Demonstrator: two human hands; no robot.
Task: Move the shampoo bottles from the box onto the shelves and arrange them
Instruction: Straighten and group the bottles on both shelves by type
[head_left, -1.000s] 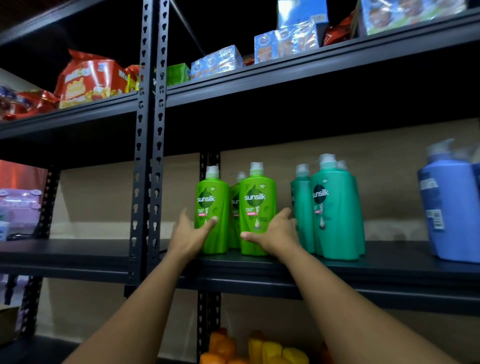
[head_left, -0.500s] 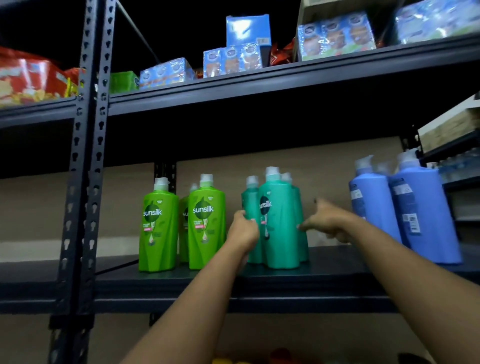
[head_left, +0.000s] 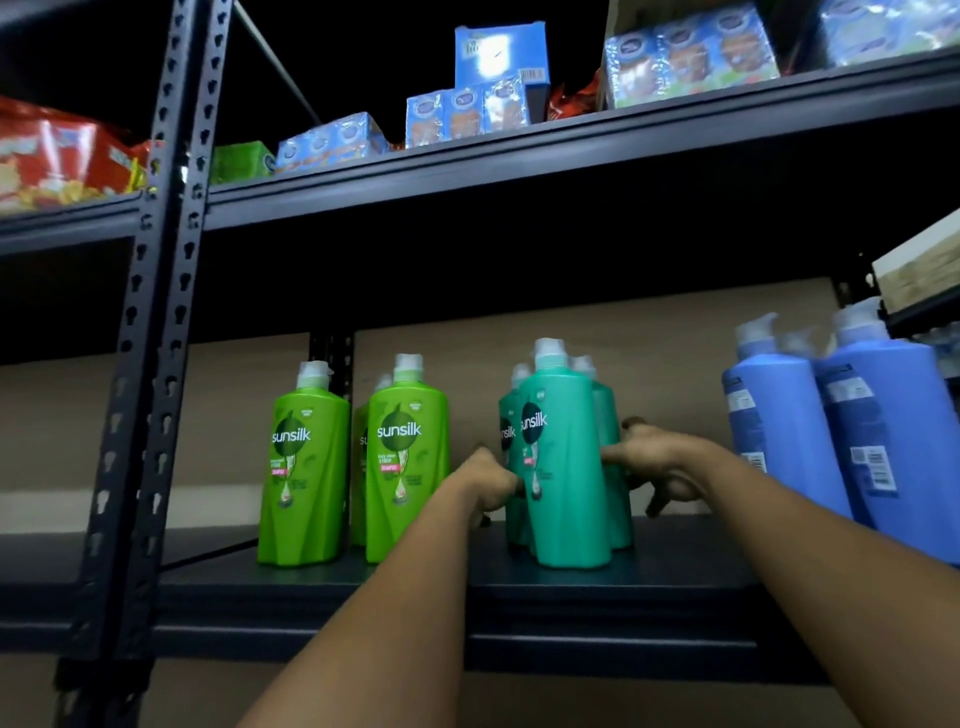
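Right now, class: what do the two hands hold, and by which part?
The teal bottles: left hand and right hand grip the cluster's opposite sides, mid-height.

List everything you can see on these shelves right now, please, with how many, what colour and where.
light green shampoo bottles: at least three, middle shelf, left group
teal shampoo bottles: at least three, middle shelf, centre cluster
blue bottles: at least two, middle shelf, right
blue boxes: several, top shelf
red snack bags: top shelf, far left
shelf upright: one, dark metal, left
left hand: one, at the teal cluster's left side
right hand: one, at the teal cluster's right side
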